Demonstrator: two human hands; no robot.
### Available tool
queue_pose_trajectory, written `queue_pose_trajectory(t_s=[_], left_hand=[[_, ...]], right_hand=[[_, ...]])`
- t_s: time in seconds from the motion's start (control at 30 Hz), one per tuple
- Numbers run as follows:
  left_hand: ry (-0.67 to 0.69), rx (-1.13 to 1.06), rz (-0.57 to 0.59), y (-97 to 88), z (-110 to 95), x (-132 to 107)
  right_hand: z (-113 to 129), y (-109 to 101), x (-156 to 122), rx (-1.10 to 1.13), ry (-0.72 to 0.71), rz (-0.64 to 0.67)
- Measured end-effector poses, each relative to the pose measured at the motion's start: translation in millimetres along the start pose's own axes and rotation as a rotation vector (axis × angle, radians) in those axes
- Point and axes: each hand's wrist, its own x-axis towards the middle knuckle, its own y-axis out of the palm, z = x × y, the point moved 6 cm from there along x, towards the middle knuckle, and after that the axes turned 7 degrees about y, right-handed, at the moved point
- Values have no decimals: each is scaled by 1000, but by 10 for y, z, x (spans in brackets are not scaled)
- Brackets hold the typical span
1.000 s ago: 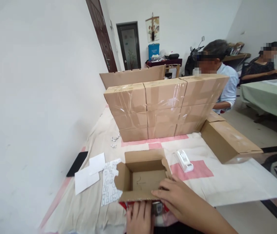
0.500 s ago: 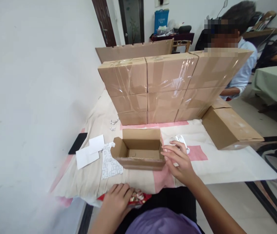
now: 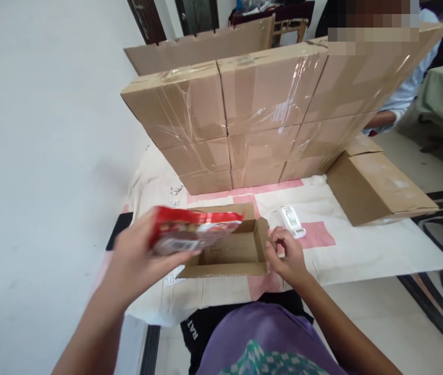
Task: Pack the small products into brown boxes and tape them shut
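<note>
My left hand grips a red printed packet, blurred by motion, and holds it above the left part of an open cardboard box. The lettering on the packet is too smeared to read. At the box's right end, my right hand has its fingers curled against the edge of the side flap. The inside of the box shows bare brown board where the packet does not cover it. Just beyond my right hand lies a white tape dispenser on the cloth.
A wall of taped cardboard boxes stands across the back of the cloth-covered table. Another carton sits at the right. A black phone lies at the left, partly behind my hand. A person's sleeve shows behind the boxes.
My left hand has lifted the red packet from my lap to above the box. My right hand's fingers have curled in at the flap. The view has tilted downward.
</note>
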Motion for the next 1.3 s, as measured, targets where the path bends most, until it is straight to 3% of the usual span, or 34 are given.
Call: queue_pose_trajectory(t_s=[0.1,0.17,0.27,0.33,0.4,0.43,0.5,0.53,0.57,0.63,0.7,0.77,0.83,0.9,0.97,1.03,1.1,1.17,1.3], left_hand=[[134,50,387,797,-72,177],[127,58,582,1237,-61,160],[64,-11,669,1517,-12,106],[63,-34,659,1445,55,42],[50,-18,502,1178,208,-69],[23,9,266,941,322,-146],[-183,89,-340,412,640,-525],[-264,30,-484,299,785,-766],[-310,-75,-484,300,908,-964],[-332,-231,-203,512,1040,-1236],[-275,-328,125,791,1037,-1416],[-163,-378,271,959,993,-1490],[-29,-371,271,1027,960,-1475],[44,-293,181,1044,960,-1425],[-16,-204,39,1046,991,-1366],[-189,-195,-72,1078,1041,-1316],[-335,-280,-92,1164,1073,-1266],[-364,-417,-59,1265,1081,-1206],[-343,-526,-122,1359,1155,-1187]], right_hand=[[-78,-4,15,16,41,-30],[-111,-36,20,10,52,-51],[-160,-88,3,-23,80,-37],[-190,-128,-40,-62,96,-25],[-191,-182,-101,-77,75,-46],[-179,-204,-128,-64,54,-51],[-150,-196,-146,-18,19,25],[-130,-161,-134,1,3,118],[-110,-113,-113,4,-15,233],[-86,-23,-61,-37,-49,465],[-97,32,-14,-114,-85,636],[-139,69,3,-168,-94,733],[-185,107,-2,-154,-43,730],[-227,130,20,-90,81,566],[-244,144,57,-61,199,324],[-224,209,106,-80,260,191],[-216,329,181,-82,304,221],[-236,420,265,-24,331,283],[-240,370,387,38,140,193]])
